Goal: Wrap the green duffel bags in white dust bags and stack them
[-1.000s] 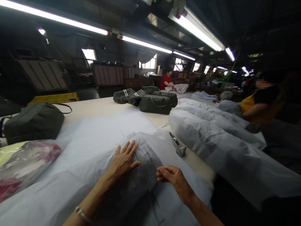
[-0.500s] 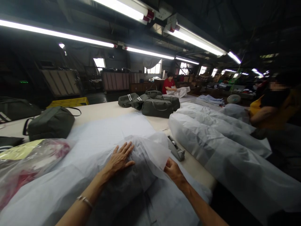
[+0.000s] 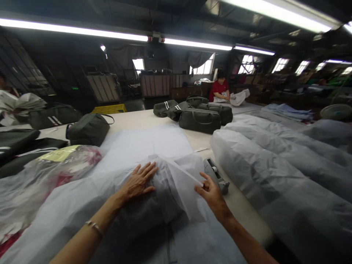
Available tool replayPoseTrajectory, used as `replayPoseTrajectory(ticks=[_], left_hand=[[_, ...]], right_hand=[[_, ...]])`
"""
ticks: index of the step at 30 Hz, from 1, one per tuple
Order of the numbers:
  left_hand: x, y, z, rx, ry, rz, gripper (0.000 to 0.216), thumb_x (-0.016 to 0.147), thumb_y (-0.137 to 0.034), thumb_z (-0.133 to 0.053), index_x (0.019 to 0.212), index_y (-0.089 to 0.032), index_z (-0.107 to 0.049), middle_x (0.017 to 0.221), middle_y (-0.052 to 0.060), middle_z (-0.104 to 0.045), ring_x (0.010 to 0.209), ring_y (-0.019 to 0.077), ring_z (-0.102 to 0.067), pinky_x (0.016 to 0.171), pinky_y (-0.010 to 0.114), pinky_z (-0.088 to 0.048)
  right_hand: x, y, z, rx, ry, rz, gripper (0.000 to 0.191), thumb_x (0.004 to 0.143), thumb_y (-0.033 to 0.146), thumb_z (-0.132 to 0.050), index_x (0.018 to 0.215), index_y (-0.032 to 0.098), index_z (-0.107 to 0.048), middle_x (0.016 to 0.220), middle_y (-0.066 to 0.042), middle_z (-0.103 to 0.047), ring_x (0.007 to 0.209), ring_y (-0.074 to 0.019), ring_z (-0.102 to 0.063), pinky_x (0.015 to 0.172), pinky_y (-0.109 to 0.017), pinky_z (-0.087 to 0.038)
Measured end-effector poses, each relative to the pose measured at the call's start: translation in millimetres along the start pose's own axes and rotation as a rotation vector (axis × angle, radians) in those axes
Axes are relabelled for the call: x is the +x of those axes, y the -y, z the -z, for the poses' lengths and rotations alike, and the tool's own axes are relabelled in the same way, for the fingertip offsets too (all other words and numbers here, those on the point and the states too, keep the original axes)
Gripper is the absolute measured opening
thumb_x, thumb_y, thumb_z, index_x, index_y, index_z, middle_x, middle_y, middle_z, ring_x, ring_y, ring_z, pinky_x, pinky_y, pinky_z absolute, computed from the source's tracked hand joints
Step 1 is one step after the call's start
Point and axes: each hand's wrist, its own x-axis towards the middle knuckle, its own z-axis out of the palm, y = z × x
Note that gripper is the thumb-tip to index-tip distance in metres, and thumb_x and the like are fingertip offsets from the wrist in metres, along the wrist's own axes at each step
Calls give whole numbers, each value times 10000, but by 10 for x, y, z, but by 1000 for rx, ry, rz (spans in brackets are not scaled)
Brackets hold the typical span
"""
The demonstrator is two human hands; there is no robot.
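A tape dispenser lies beside wrapped bundles, with dark green bags farther back.

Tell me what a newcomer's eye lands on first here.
In the foreground, the left hand lies flat on a dark bag half-wrapped in a white sheet, while the right hand pinches a fold of that sheet. Beyond them, dark green duffel bags sit mid-table, and long wrapped bundles fill the right side.

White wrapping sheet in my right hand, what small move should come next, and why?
Probably lay the sheet flap down over the dark bundle: the right hand pinches its lifted edge, the left hand lies flat on the bundle, and a tape dispenser lies close by.
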Motion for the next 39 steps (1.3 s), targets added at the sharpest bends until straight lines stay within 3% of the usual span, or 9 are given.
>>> replayPoseTrajectory(ticks=[5,14,19,24,27,29,32,35,39], left_hand=[[-19,8,-19,25,-20,-7,769,896,-681,-416,1526,-283,-227,1580,84,-293,1448,302,-280,1174,525,-204],[-45,26,-15,32,-42,-36,800,893,-656,-461,1539,-297,-156,1581,85,-296,1443,317,-287,1173,542,-187],[-53,24,-17,63,-72,-63,842,882,-659,-479,1546,-302,-103,1581,81,-297,1437,307,-303,1190,512,-155],[-60,14,25,45,-53,-52,882,872,-669,-486,1551,-267,-90,1582,94,-291,1437,304,-304,1202,497,-127],[-64,27,45,14,-35,-31,851,879,-686,-445,1548,-284,-108,1578,87,-305,1434,300,-313,1204,502,-125],[-66,32,54,-18,-26,-21,809,891,-690,-408,1544,-301,-132,1574,77,-319,1435,297,-311,1202,511,-136],[-63,21,63,-55,-11,-8,764,907,-674,-390,1538,-310,-161,1573,69,-326,1440,288,-304,1200,520,-143],[-55,0,66,-66,-1,3,747,908,-651,-431,1531,-316,-189,1574,65,-326,1445,283,-293,1202,520,-137],[-53,-1,43,-66,-8,14,714,916,-612,-465,1519,-315,-223,1581,62,-312,1449,276,-282,1206,518,-113]], right_hand=[[349,301,123,74,136,-87,334,606,386,-835,818,175,-688,743,6,-667,646,-139,-574,585,-252,-455],[1403,831,369,83,219,-3,293,678,368,-819,779,174,-625,737,-28,-708,601,-134,-636,559,-251,-524],[2015,582,378,146,193,-108,243,672,264,-832,716,173,-610,634,-3,-672,476,-92,-569,452,-208,-490],[2338,215,230,238,182,-140,243,649,264,-845,708,195,-620,588,25,-632,450,-81,-512,402,-188,-438],[2318,142,266,294,234,-120,315,659,380,-845,862,218,-667,782,-4,-708,641,-129,-626,562,-220,-529],[2170,41,419,317,324,-87,517,699,527,-794,1115,258,-645,1056,-38,-716,911,-194,-668,768,-288,-557],[1781,-287,750,278,526,-85,828,684,689,-725,1377,307,-480,1406,-89,-542,1258,-284,-526,1014,-422,-453],[1309,-644,926,226,680,-177,903,628,689,-765,1385,281,-489,1479,-126,-461,1332,-325,-449,1092,-487,-355],[849,-784,702,174,680,-239,858,598,522,-862,1346,250,-542,1372,-118,-575,1267,-325,-512,1079,-486,-369]])
